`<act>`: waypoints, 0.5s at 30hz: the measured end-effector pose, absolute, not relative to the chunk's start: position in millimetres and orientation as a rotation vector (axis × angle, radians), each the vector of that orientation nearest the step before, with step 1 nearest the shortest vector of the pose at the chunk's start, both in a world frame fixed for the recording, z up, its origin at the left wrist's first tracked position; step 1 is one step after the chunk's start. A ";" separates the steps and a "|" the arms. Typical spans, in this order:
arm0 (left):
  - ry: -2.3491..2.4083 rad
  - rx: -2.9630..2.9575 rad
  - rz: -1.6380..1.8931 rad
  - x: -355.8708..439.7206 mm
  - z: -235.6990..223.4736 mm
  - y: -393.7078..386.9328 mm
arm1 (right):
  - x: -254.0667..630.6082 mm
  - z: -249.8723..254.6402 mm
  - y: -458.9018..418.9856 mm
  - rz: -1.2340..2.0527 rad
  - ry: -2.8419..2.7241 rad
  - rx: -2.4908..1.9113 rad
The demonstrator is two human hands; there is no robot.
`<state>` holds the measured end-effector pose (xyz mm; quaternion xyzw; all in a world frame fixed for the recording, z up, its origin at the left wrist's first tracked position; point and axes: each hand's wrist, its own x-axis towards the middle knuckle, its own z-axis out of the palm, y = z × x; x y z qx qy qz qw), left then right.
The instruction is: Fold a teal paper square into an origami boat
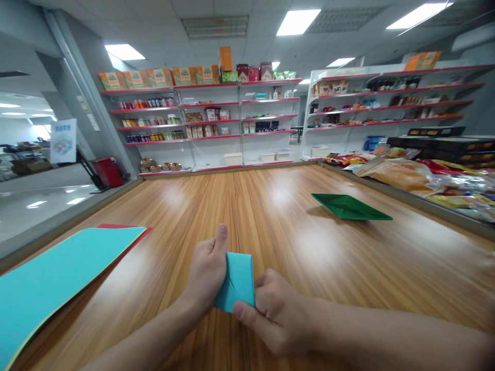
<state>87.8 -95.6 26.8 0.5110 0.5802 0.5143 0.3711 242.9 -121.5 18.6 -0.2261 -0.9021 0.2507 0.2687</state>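
Observation:
A folded piece of light blue paper [240, 278] is held up between my two hands, above the near middle of the wooden table. My left hand [209, 268] grips its left edge, with the thumb pointing up and the fingers hidden behind the paper. At the lower right corner, my right hand [273, 312] pinches the paper, its thumb on the near face and its fingers curled at the edge. A crease or flap line crosses the paper's face. Farther off to the right lies a folded green paper shape [351, 207], boat-like with pointed ends.
On the left of the wooden table [174, 206] lies a stack of coloured sheets [65, 273], blue on top, with yellow and red edges below. Packaged snacks [406, 175] lie beyond the table's right edge. Stocked shelves [209, 121] stand at the back.

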 end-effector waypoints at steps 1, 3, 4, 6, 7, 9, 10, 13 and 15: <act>1.472 1.300 1.343 87.3 27.0 -94.7 | 242.6 17.1 -121.0 0.724 -2.383 -0.656; 1.361 1.266 1.396 86.0 27.9 -92.2 | 242.0 13.2 -115.8 0.895 -2.197 -0.816; 1.266 1.255 1.387 85.3 28.5 -91.0 | 241.8 11.1 -111.4 0.985 -2.073 -0.895; 1.070 1.288 1.301 84.2 29.5 -89.4 | 242.0 7.3 -101.2 1.099 -1.874 -0.988; 1.010 1.342 1.265 83.5 29.7 -88.9 | 242.5 5.9 -96.3 1.116 -1.830 -1.014; 1.009 1.514 1.284 81.6 29.0 -88.5 | 244.1 4.8 -89.1 1.038 -1.815 -1.077; 1.047 1.618 1.318 80.2 28.2 -88.4 | 245.1 5.1 -86.9 0.963 -1.809 -1.111; 1.230 1.907 1.355 75.6 25.3 -88.2 | 248.2 8.4 -84.0 0.719 -1.725 -1.119; 1.317 2.080 1.306 73.9 24.5 -89.0 | 249.8 11.7 -83.0 0.582 -1.684 -1.015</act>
